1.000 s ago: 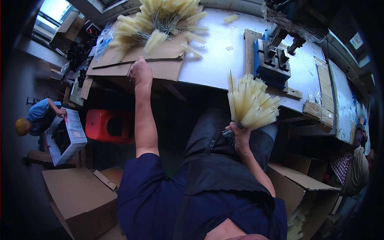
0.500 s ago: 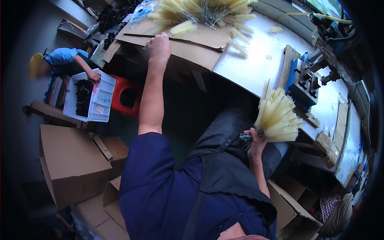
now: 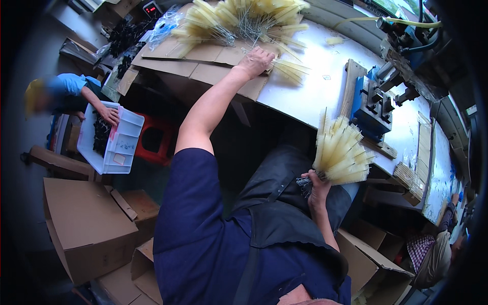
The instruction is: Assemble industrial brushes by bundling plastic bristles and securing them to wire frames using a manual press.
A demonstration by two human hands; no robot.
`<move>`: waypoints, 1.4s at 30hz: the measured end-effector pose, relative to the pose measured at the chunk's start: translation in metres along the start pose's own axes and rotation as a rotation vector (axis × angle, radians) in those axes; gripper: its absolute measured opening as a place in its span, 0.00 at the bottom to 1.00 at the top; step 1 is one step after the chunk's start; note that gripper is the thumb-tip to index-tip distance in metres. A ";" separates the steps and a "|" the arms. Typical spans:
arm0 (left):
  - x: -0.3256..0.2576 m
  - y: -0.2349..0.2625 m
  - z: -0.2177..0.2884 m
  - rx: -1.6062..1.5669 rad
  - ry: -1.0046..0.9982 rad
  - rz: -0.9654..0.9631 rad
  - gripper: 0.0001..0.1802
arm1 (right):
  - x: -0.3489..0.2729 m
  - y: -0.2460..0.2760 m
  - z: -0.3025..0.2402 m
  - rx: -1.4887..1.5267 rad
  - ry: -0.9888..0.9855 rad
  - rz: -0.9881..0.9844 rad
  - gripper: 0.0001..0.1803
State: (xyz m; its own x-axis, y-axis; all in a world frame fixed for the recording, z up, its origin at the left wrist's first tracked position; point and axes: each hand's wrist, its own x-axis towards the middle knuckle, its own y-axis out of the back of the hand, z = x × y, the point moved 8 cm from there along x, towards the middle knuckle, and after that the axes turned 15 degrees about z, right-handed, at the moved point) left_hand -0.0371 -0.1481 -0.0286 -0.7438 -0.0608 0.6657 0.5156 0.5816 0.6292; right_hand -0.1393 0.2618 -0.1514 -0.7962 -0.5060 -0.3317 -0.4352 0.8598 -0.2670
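Observation:
My right hand (image 3: 317,189) is closed round the wire stems of a fanned bunch of pale yellow bristle brushes (image 3: 343,155), held above my lap near the table's front edge. The looped wire ends stick out on the left of that fist. Over the cardboard's right end, my left hand (image 3: 256,62) is pinched on a few similar brushes (image 3: 291,71), whose bristles point right above the white tabletop. Just beyond it lies a large heap of brushes (image 3: 203,23), wire stems turned inward. The left fingertips are partly hidden.
Flat cardboard (image 3: 208,57) lies under the heap. A blue metal fixture (image 3: 372,104) stands on the white table (image 3: 287,104) at right. At left, a co-worker's hand (image 3: 109,114) reaches over a white crate (image 3: 127,137) of black parts, near a red stool (image 3: 155,140). Cardboard boxes (image 3: 89,213) stand lower left.
My left hand has moved right and slightly nearer, with brushes now pointing right from it. My right hand still grips its bunch. The co-worker's crate has tilted, and the whole view has shifted slightly.

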 end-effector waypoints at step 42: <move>0.169 -0.142 0.130 -0.388 0.530 -0.528 0.15 | 0.042 0.060 0.083 0.006 -0.255 -0.162 0.26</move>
State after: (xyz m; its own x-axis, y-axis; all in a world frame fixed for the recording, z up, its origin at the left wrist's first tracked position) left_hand -0.2909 -0.1357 -0.0576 -0.6800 -0.6757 0.2846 0.3380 0.0555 0.9395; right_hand -0.1642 0.2863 -0.2563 -0.5850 -0.6379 -0.5009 -0.5446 0.7666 -0.3402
